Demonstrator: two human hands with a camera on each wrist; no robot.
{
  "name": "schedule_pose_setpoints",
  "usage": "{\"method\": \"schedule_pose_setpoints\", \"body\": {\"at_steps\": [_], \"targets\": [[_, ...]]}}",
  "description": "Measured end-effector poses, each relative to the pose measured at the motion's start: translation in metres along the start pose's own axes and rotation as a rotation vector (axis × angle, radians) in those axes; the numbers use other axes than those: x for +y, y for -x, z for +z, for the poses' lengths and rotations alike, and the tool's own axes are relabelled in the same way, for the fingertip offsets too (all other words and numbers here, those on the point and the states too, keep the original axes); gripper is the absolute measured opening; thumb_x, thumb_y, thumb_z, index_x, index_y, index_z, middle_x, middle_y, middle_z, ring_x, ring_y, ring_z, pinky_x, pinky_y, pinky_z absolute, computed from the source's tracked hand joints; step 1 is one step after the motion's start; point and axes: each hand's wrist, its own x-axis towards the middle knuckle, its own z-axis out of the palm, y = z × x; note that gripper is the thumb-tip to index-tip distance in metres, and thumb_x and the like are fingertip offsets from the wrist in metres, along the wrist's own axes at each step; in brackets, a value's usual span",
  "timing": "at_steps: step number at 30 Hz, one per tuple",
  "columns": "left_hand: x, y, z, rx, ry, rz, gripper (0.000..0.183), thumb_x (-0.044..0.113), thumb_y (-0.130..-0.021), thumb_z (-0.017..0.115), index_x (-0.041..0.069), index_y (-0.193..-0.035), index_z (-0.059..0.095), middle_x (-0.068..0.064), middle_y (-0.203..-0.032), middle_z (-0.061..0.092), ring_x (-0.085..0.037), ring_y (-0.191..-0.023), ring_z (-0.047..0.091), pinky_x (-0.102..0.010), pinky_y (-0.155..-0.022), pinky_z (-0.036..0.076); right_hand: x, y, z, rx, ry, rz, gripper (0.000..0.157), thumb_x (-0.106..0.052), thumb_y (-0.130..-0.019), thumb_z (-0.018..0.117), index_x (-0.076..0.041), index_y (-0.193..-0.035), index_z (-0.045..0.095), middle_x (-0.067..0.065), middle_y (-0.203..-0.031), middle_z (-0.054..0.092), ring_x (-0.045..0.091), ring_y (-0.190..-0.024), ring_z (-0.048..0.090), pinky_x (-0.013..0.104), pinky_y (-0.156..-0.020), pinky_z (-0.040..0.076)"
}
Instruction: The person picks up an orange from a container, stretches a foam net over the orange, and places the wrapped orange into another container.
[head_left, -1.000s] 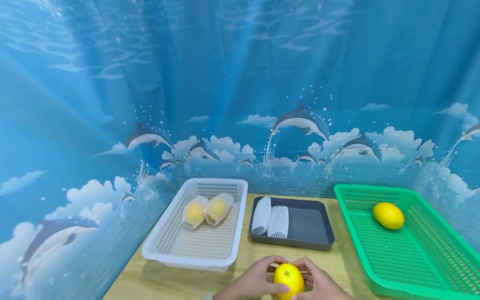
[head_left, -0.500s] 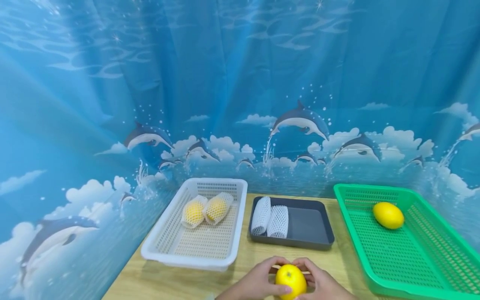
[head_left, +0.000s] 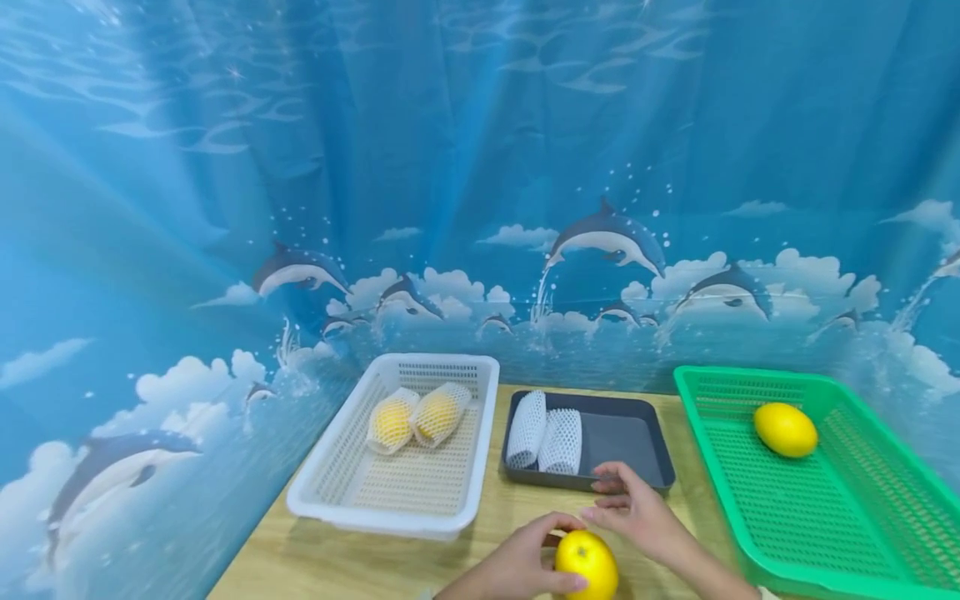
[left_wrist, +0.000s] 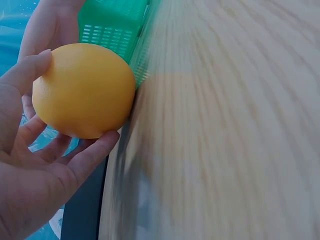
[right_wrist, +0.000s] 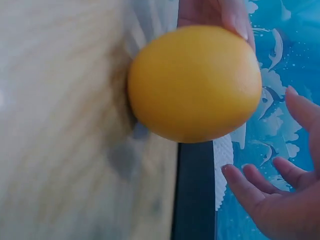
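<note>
My left hand (head_left: 528, 557) holds a round yellow-orange fruit, an orange (head_left: 587, 565), low over the wooden table at the front. In the left wrist view the thumb lies on the upper side of the orange (left_wrist: 84, 91) and fingertips press beneath it. My right hand (head_left: 639, 515) is lifted off the fruit, fingers spread and relaxed, near the front rim of a dark grey tray (head_left: 630, 446). The right wrist view shows that right hand (right_wrist: 285, 200) apart from the orange (right_wrist: 195, 84), with nothing in its fingers. Two white foam net sleeves (head_left: 527, 429) lie in the tray's left half.
A white basket (head_left: 382, 527) at left contains two yellow fruits (head_left: 392, 421) in foam nets. The green basket (head_left: 810, 517) at right has one bare yellow fruit (head_left: 785, 430). A blue dolphin-print curtain (head_left: 480, 167) hangs behind the table (head_left: 315, 567).
My right hand has let go of the orange and moved up and right toward the grey tray. My left hand still grips the fruit, nearly in place.
</note>
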Motion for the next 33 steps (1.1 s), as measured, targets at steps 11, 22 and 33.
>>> {"method": "schedule_pose_setpoints", "body": {"at_steps": [11, 22, 33], "targets": [[0.000, 0.001, 0.001, -0.022, 0.040, 0.017, 0.045, 0.015, -0.084, 0.076, 0.019, -0.124, 0.054, 0.012, -0.119, 0.056, -0.003, -0.108, 0.053, -0.019, -0.084, 0.051, -0.005, -0.031, 0.004, 0.219, 0.161, 0.042, 0.056, -0.028, -0.082, 0.079, -0.005, -0.125, 0.051, 0.023, -0.124, 0.057, 0.037, -0.103, 0.063, 0.043, -0.080, 0.058], [0.001, 0.000, 0.001, -0.050, 0.084, -0.001, 0.055, 0.011, -0.084, 0.075, 0.014, -0.133, 0.049, 0.009, -0.124, 0.053, -0.004, -0.109, 0.052, -0.022, -0.085, 0.053, 0.000, -0.056, 0.009, 0.291, 0.237, 0.010, 0.056, -0.021, -0.085, 0.076, 0.000, -0.130, 0.051, 0.028, -0.127, 0.054, 0.044, -0.105, 0.061, 0.047, -0.079, 0.057], [0.003, -0.002, -0.003, -0.074, 0.069, -0.038, 0.045, 0.016, -0.086, 0.074, 0.018, -0.127, 0.055, 0.013, -0.121, 0.055, -0.004, -0.107, 0.052, -0.021, -0.084, 0.052, 0.005, -0.080, 0.015, 0.286, 0.273, 0.023, 0.060, -0.022, -0.084, 0.077, -0.001, -0.134, 0.051, 0.029, -0.130, 0.053, 0.047, -0.106, 0.059, 0.050, -0.080, 0.056]]}}
